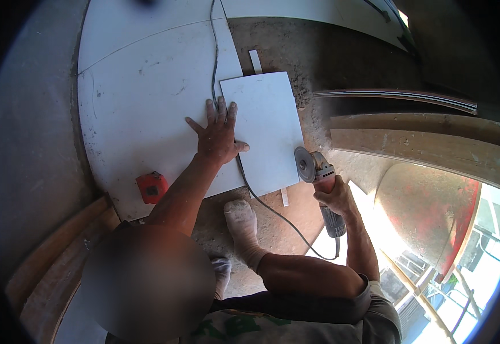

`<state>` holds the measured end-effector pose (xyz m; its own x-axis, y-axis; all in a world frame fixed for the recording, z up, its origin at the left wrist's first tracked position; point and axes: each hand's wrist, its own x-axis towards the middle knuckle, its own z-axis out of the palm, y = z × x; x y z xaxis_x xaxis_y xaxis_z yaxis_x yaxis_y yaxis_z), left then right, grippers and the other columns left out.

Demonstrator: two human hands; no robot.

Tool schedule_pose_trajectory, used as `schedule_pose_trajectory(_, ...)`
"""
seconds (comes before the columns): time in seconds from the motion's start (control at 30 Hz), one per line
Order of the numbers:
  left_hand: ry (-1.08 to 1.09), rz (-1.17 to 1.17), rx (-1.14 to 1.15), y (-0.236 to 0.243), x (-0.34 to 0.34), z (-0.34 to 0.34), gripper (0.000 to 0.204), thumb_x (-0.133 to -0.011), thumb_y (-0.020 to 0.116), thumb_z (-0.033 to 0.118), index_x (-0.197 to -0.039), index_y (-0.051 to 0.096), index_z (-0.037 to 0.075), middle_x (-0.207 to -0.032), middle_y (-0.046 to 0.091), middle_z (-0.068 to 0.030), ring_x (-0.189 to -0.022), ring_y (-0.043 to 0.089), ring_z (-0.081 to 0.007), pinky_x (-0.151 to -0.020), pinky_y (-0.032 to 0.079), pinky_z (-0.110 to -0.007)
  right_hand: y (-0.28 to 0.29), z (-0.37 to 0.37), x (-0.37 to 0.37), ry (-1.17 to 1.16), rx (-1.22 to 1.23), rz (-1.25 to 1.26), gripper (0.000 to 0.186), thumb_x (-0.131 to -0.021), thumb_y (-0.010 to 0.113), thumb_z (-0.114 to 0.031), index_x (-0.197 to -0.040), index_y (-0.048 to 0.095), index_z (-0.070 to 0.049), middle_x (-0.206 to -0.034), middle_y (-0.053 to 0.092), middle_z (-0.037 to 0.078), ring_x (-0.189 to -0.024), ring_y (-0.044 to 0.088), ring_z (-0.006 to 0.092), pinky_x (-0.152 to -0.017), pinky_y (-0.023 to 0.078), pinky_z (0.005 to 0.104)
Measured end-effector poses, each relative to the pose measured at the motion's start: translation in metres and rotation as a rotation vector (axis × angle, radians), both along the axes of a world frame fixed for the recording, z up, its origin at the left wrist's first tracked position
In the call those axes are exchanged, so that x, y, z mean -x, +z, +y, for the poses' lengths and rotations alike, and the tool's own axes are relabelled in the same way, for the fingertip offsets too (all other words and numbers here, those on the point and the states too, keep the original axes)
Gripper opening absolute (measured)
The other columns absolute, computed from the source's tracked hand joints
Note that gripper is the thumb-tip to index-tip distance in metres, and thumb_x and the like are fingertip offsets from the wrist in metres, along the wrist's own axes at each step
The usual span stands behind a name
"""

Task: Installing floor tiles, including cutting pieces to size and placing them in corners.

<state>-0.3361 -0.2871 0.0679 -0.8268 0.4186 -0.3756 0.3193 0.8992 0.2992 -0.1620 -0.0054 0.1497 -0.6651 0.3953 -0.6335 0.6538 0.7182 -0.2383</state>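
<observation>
My right hand (337, 198) grips an angle grinder (325, 183) by its red body. The grinder's cutting disc (305, 164) is at the right edge of a white tile (264, 123); whether it touches is unclear. Palm down with fingers spread, my left hand (218, 135) rests across the tile's left edge and the larger white tile (141, 109) beside it. A dark cord (284, 219) loops from the grinder, passes by my left hand and runs up over the larger tile. A red tape measure (152, 187) lies on the larger tile, left of my forearm.
Thin white strips (255, 62) stick out from under the smaller tile. My socked foot (240, 221) stands just below it. Wooden boards (416, 146) lie at the right, near a large rounded reddish container (427, 206). A grey wall (38, 109) borders the left side.
</observation>
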Motion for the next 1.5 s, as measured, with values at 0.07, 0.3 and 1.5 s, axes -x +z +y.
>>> schedule_pose_trajectory(0.07,0.001,0.000,-0.004,0.000,0.000,0.000,0.110,-0.069,0.076,0.053,-0.150,0.013,0.013,-0.156,0.009,-0.0179,-0.144,0.004,-0.0408,-0.096,0.008,-0.082,-0.001,0.000,0.000,0.008,-0.007,0.003,0.062,-0.065,0.074,-0.030,-0.107,0.052,0.009,-0.089,0.067,0.024,-0.081,0.069,0.0325,-0.071,0.056,0.0378)
schedule_pose_trajectory(0.3,0.004,0.029,-0.004,-0.003,-0.001,0.000,0.109,-0.069,0.074,0.056,-0.150,0.016,0.013,-0.156,0.011,-0.0163,-0.144,0.006,-0.0393,-0.095,0.009,-0.083,-0.002,0.001,0.002,-0.021,0.024,-0.004,0.060,-0.065,0.074,-0.030,-0.106,0.052,0.008,-0.088,0.067,0.024,-0.080,0.069,0.0321,-0.071,0.056,0.0378)
schedule_pose_trajectory(1.5,-0.004,0.051,-0.006,-0.004,-0.003,0.000,0.109,-0.069,0.074,0.056,-0.149,0.016,0.011,-0.156,0.012,-0.0167,-0.144,0.006,-0.0396,-0.093,0.009,-0.084,0.005,-0.007,0.027,-0.020,0.004,-0.001,0.061,-0.066,0.074,-0.029,-0.107,0.051,0.009,-0.088,0.067,0.023,-0.079,0.069,0.0303,-0.071,0.056,0.0373)
